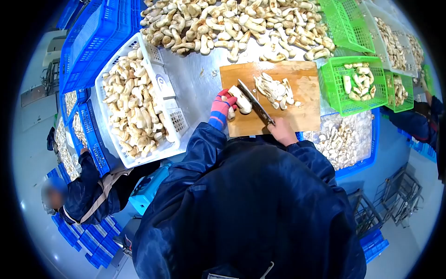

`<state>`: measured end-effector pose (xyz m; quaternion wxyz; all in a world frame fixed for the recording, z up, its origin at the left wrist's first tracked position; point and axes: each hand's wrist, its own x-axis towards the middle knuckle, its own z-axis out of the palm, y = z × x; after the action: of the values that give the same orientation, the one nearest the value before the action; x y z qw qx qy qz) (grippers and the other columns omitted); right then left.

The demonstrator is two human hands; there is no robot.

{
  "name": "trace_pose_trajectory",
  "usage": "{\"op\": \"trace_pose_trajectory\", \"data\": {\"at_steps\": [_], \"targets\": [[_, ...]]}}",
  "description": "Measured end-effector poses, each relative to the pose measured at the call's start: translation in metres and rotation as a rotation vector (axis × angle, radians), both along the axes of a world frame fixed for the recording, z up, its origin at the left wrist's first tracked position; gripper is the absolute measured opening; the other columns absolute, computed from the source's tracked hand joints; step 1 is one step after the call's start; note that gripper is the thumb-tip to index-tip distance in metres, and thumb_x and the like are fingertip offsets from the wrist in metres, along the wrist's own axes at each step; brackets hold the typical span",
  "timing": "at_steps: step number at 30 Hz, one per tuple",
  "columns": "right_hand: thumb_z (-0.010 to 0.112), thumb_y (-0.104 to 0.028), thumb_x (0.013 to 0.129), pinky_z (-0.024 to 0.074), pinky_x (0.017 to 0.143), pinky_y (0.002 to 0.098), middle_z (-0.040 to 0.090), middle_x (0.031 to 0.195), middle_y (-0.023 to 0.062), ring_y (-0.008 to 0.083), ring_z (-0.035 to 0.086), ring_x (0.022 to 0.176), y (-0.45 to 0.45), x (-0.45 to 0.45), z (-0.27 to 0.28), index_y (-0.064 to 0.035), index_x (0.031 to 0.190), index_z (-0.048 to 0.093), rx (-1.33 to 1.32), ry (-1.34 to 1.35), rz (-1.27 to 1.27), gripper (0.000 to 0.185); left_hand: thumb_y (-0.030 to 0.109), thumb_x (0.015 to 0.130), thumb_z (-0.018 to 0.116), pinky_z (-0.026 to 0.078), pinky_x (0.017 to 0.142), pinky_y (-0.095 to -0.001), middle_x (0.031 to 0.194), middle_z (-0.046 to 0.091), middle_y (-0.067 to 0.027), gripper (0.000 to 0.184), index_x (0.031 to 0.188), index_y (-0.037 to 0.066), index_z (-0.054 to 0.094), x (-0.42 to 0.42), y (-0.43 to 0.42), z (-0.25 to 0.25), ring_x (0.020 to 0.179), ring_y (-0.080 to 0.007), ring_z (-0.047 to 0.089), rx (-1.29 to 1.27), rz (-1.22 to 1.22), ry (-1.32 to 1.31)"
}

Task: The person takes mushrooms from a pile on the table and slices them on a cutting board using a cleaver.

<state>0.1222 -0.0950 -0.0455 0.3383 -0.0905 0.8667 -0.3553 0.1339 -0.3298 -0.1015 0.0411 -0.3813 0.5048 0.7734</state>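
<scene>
My left hand [222, 109], in a pink and blue striped glove, is closed on a thick pale mushroom [240, 99] at the left side of the wooden cutting board [302, 118]. Bare, my right hand [282, 131] grips the handle of a kitchen knife [254, 103] near the board's front edge. The blade slants up and left, close along the mushroom's right side; whether it touches I cannot tell. To the right of the blade lies a pile of mushroom slices [275, 90].
A heap of whole mushrooms [232, 23] covers the metal table's back. A white crate [125, 161] of mushrooms stands left. Right are a green basket [344, 104] with mushroom pieces and a blue crate [371, 153] of slices. Another person [90, 190] is at far left.
</scene>
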Motion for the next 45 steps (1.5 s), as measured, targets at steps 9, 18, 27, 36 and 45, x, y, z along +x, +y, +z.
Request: {"op": "trace_pose_trajectory", "data": {"at_steps": [9,18,27,36,45], "targets": [[0.051,-0.020,0.073,0.0448,0.070,0.0452,0.058,0.074,0.0243,0.0388,0.057,0.074,0.001,-0.004,-0.001,0.0012,0.085,0.058,0.085,0.229,-0.015,0.025,0.001,0.068,0.065,0.052,0.063,-0.0310,0.091,0.060,-0.0121,0.043,0.108,-0.002,0.048,-0.023,0.006,0.023,0.076,-0.0211,0.061,-0.108,-0.067,-0.164],[0.051,-0.014,0.070,0.0442,0.074,0.0436,0.058,0.086,0.0238,0.0394,0.055,0.081,0.018,-0.009,-0.019,0.0017,0.094,0.057,0.028,0.328,0.069,0.029,0.002,0.066,0.064,0.051,0.068,-0.0307,0.091,0.059,-0.0069,0.047,0.111,0.003,0.049,0.003,-0.094,0.144,0.081,-0.0183,0.059,-0.143,0.157,0.163],[0.054,-0.017,0.071,0.0454,0.077,0.0412,0.061,0.090,0.0217,0.0357,0.058,0.085,0.023,-0.012,-0.022,-0.0018,0.105,0.058,0.096,0.260,0.096,0.036,0.005,0.069,0.065,0.048,0.059,-0.0278,0.089,0.058,-0.0091,0.049,0.115,0.005,0.048,0.039,-0.301,0.175,0.072,-0.0179,0.057,-0.588,0.648,0.419],[0.052,-0.020,0.071,0.0454,0.077,0.0428,0.060,0.090,0.0219,0.0372,0.057,0.084,0.023,-0.014,-0.018,-0.0066,0.107,0.057,0.132,0.284,0.108,0.039,0.025,0.067,0.069,0.045,0.078,-0.0342,0.106,0.055,-0.0143,0.063,0.121,0.006,0.044,0.025,-0.433,0.178,0.097,-0.0270,0.053,-0.888,0.396,-0.002],[0.055,-0.018,0.071,0.0463,0.073,0.0418,0.060,0.087,0.0218,0.0366,0.057,0.081,0.017,-0.008,-0.008,-0.0058,0.106,0.057,0.133,0.272,0.064,0.037,0.024,0.072,0.066,0.045,0.079,-0.0311,0.098,0.063,-0.0099,0.039,0.107,0.008,0.058,-0.159,-0.187,0.120,0.087,-0.0225,0.061,-0.900,-0.520,0.386]]}}
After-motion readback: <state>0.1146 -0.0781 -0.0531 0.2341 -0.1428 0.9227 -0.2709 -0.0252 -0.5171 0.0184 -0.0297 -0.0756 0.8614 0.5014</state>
